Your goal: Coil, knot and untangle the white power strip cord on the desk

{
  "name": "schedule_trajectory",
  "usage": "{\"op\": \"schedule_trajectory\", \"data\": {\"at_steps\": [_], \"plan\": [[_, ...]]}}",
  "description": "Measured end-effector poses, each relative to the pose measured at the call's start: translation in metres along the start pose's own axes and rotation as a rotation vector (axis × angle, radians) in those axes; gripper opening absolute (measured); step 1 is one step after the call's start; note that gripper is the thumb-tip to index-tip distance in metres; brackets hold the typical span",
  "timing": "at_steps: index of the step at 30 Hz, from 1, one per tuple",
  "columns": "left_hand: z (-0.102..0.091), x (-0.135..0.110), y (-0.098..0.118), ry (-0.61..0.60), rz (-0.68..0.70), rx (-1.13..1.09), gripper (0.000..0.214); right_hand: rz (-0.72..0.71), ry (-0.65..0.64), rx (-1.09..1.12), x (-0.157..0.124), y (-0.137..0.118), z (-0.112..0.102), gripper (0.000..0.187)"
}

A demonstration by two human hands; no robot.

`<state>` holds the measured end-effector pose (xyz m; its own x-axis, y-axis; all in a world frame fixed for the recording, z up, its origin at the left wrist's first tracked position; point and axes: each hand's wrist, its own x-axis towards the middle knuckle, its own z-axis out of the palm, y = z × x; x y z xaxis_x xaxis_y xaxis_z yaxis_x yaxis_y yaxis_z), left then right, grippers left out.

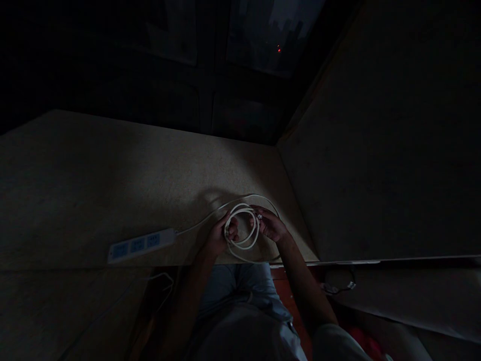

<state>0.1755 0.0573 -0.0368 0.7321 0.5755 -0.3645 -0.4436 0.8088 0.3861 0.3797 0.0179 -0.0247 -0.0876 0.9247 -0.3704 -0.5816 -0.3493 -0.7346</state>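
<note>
A white cord point(242, 230), round and smooth, is wound into several loose loops above the near edge of a dimly lit table point(93, 190). The left hand point(220, 236) grips the coil's left side; the right hand point(271, 224) pinches its right side. One strand trails left to a flat white power strip point(141, 245) with blue sockets, lying on the matte, speckled tabletop.

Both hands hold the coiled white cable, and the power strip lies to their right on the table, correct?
No. The head view shows the power strip to the left of the hands, not the right. Left hand and right hand do both hold the coiled white cable.
</note>
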Motion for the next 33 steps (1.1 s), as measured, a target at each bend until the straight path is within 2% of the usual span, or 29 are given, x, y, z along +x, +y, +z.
{"op": "schedule_trajectory", "data": {"at_steps": [3,7,11,17,20,23,28,33], "plan": [[0.007,0.001,-0.008,0.055,0.046,-0.154,0.044,-0.03,-0.036,0.176,0.0,0.023,-0.003,0.029],[0.008,0.002,-0.019,0.076,0.1,-0.364,0.038,-0.022,-0.041,0.394,-0.003,0.053,0.008,0.028],[0.0,-0.003,-0.017,0.046,0.117,-0.418,0.03,0.038,-0.078,0.495,-0.006,0.06,0.021,0.027],[-0.016,-0.012,0.001,-0.033,0.025,-0.23,0.022,0.151,-0.14,0.347,-0.011,0.039,0.016,0.027],[-0.021,-0.012,0.001,-0.019,-0.046,-0.136,0.027,0.172,-0.189,0.269,-0.014,0.031,0.012,0.024],[-0.022,-0.012,-0.002,0.0,-0.066,-0.135,0.03,0.205,-0.211,0.219,-0.018,0.027,0.009,0.023],[-0.017,-0.012,-0.004,0.042,-0.046,-0.142,0.019,0.184,-0.202,0.109,-0.023,0.024,0.005,0.022],[-0.007,-0.013,-0.005,0.109,0.078,-0.197,0.02,0.158,-0.151,0.057,-0.02,0.026,0.006,0.021]]}}
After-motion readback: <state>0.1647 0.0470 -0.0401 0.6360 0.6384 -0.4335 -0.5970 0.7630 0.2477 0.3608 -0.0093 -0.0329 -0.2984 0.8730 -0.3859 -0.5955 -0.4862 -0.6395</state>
